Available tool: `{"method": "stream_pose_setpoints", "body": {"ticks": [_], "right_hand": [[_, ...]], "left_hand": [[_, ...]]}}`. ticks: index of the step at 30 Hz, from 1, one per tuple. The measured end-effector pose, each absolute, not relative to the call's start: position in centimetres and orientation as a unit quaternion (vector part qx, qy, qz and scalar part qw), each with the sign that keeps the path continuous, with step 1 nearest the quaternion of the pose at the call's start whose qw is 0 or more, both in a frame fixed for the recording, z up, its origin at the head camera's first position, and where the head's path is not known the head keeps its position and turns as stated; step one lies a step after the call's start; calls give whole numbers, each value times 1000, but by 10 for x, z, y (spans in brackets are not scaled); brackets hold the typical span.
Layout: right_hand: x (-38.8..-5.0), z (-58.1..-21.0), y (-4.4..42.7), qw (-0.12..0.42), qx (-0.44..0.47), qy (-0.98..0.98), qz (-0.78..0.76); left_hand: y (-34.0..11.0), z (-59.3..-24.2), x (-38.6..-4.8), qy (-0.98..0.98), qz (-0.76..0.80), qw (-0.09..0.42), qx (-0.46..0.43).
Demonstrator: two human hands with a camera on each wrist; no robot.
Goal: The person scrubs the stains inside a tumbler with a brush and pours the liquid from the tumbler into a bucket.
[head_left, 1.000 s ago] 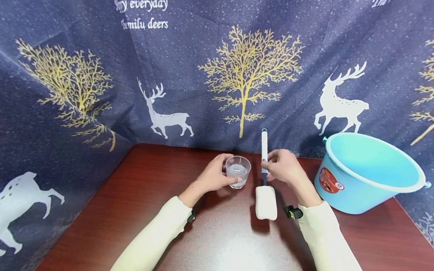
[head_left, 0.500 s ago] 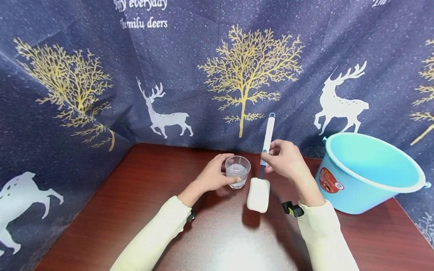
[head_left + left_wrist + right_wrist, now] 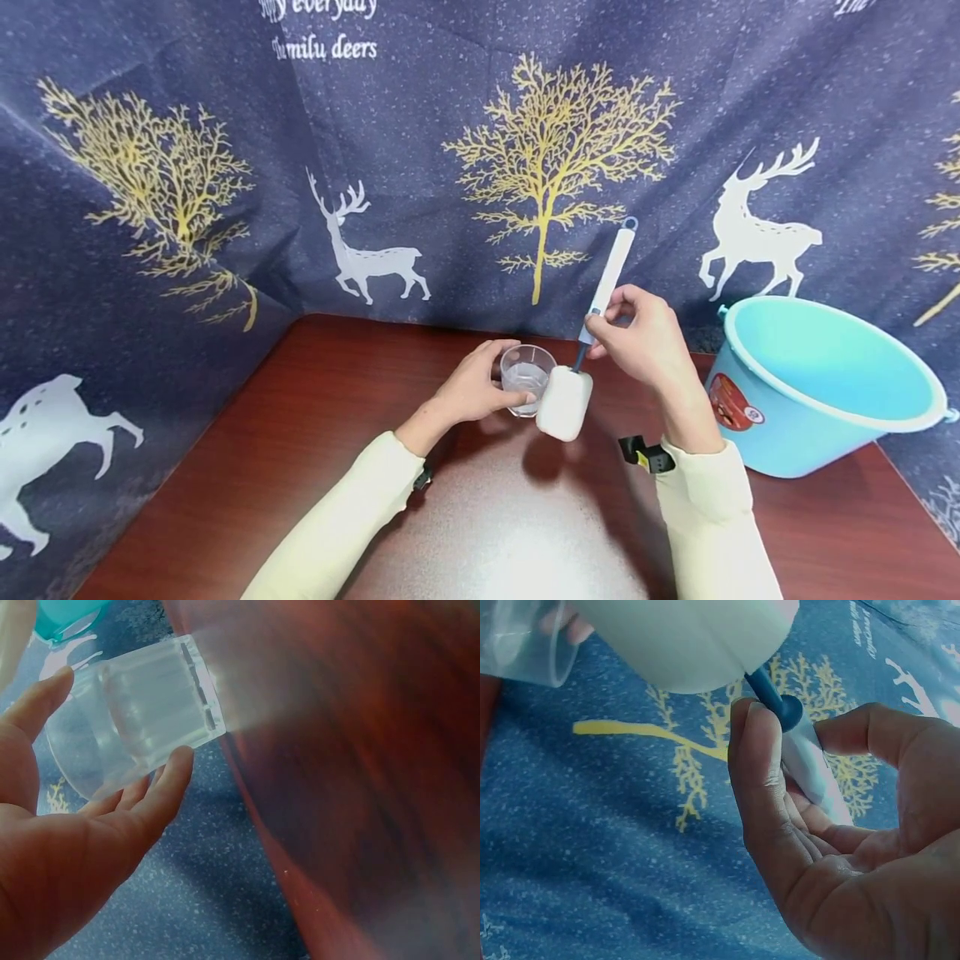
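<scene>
In the head view a clear glass [image 3: 523,377] with clear liquid in its lower part stands upright on the table. My left hand [image 3: 474,385] holds its side, thumb in front and fingers behind; the left wrist view shows the same grip on the glass [image 3: 146,705]. My right hand [image 3: 642,337] pinches the lower handle of a sponge cup brush, above its dark blue neck. The white sponge head [image 3: 565,403] hangs tilted just right of the glass and above the table, overlapping the glass's edge in the head view. In the right wrist view, thumb and fingers pinch the handle [image 3: 814,776].
A light blue bucket [image 3: 810,433] with a red label stands at the table's right. The dark red wooden table [image 3: 300,433] meets a navy cloth backdrop [image 3: 420,167] with deer and tree prints along its far edge.
My right hand has risen, lifting the brush; its sponge head has moved up and left towards the glass, and the handle leans further right. The left hand and glass have stayed put.
</scene>
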State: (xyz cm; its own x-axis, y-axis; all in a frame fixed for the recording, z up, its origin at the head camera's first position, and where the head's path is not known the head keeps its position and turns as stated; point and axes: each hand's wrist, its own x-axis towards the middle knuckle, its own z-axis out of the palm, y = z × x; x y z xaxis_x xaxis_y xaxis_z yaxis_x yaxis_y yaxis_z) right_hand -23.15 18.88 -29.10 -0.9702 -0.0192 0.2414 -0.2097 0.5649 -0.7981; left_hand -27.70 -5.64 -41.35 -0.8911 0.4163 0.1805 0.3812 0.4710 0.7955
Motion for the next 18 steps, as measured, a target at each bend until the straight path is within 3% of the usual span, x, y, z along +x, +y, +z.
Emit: {"method": "stream_pose_setpoints", "body": {"ticks": [18], "right_hand": [[-236, -285, 175, 213, 113, -814, 528]], "left_hand": [[-54, -413, -277, 837, 497, 43, 225]]}}
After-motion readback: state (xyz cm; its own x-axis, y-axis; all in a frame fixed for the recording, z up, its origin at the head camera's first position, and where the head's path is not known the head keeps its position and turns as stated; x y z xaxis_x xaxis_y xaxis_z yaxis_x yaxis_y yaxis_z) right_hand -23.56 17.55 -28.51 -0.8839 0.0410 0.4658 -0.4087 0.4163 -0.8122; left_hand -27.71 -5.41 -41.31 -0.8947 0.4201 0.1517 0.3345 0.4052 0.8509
